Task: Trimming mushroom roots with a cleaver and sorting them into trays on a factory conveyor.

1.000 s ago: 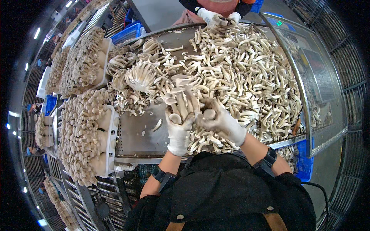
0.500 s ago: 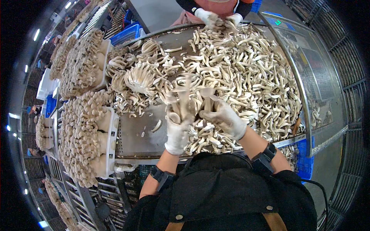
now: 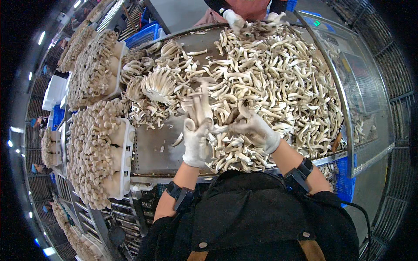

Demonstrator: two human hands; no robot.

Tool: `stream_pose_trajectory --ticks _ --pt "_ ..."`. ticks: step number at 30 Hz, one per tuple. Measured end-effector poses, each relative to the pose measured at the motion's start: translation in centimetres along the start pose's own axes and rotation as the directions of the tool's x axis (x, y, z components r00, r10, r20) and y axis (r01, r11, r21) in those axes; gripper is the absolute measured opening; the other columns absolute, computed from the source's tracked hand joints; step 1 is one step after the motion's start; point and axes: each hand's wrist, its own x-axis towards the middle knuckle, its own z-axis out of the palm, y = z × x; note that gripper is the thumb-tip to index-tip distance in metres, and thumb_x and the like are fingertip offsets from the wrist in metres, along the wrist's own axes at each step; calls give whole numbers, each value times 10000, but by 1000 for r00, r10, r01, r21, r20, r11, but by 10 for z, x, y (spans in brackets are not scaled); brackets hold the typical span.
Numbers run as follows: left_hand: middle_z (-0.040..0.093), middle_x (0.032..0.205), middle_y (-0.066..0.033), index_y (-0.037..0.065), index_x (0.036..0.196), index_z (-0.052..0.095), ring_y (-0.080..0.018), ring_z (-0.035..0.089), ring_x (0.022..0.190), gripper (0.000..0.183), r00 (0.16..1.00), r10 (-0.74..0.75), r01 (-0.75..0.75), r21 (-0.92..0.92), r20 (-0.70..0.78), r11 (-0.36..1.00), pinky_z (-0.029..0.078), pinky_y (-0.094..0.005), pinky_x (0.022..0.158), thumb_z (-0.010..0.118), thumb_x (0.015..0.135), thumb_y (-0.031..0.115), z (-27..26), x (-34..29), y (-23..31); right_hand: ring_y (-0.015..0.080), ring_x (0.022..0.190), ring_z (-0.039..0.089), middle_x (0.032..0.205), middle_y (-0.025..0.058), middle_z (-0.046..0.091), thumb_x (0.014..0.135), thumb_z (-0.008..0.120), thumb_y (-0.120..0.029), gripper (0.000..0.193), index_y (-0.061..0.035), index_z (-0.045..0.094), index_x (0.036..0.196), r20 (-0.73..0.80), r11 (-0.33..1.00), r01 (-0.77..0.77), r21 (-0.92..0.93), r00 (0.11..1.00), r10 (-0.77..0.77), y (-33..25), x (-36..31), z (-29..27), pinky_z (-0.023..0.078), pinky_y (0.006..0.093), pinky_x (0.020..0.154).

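white-gloved left hand (image 3: pixel 197 141) grips mushroom bunch (image 3: pixel 198 107)

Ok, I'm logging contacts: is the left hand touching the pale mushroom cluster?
Touching. The head view shows the gloved left hand gripping the pale mushroom cluster around its lower end.

The grey metal table (image 3: pixel 150 158), its surface bare toward the near left corner, carries a broad, dense heap of loose pale mushrooms (image 3: pixel 278 87) across its middle and right, joined mushroom clumps (image 3: pixel 157 86) farther left, and a few stray pale pieces (image 3: pixel 177 139) on the bare metal.
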Motion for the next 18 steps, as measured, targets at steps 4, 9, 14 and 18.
stream_pose_trajectory --ticks 4,9,14,18 --pt "577 1021 -68 43 1278 400 -133 584 866 550 992 -30 4 -197 -126 980 503 -233 702 507 764 -122 8 5 13 70 790 555 956 25 598 750 697 -24 269 -31 596 999 239 903 -350 248 926 293 2 1 -5 458 205 659" --pt "574 1023 -75 46 1316 358 -141 571 913 617 977 -190 188 26 97 982 505 -233 749 469 739 -144 -13 7 1 92 784 597 934 14 603 754 688 -14 420 -44 518 1137 76 844 -210 493 977 199 -3 9 2 515 235 703" --pt "577 1019 -87 27 1264 428 -164 579 907 545 909 -235 278 -81 343 957 492 -250 814 455 763 -186 5 5 18 100 869 576 1009 33 578 750 667 21 462 -36 503 1177 -13 783 -176 597 973 229 -29 3 7 501 228 683" --pt "578 1064 -101 45 1292 397 -180 576 975 437 919 -128 149 -28 374 988 492 -274 801 550 909 188 -9 25 12 97 880 565 1029 30 573 738 662 58 573 -32 440 1258 -60 824 -129 551 979 194 -11 8 -2 478 232 751"
